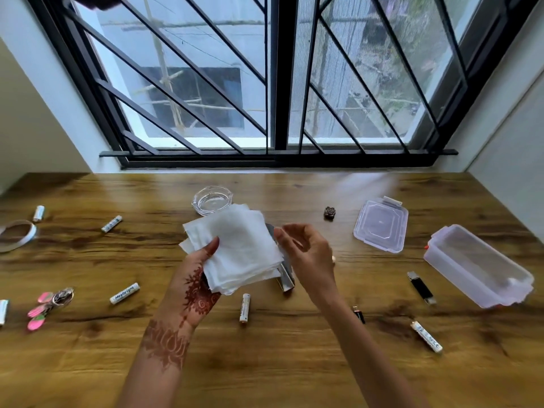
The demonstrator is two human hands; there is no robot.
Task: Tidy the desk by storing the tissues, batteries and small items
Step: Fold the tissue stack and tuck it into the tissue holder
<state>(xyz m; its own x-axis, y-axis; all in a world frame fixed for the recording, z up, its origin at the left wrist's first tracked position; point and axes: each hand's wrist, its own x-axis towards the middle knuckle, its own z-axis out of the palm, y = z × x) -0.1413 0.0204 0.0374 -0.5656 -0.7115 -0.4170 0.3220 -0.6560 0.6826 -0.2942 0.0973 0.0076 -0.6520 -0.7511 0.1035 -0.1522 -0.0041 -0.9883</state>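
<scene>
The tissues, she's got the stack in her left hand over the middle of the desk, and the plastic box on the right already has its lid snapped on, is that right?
Not quite. The stack of tissues is in the left hand over the middle of the desk, but the plastic box on the right is open. Its lid lies apart on the wood, to the left of the box, as the head view shows.

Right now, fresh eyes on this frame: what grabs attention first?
The stack of white tissues held above mid-desk: the left hand grips it from below, the right hand is at its right edge. Next, the open plastic container at far right, its lid lying apart beside it. Batteries lie scattered on the wooden desk, one just below the hands.
</scene>
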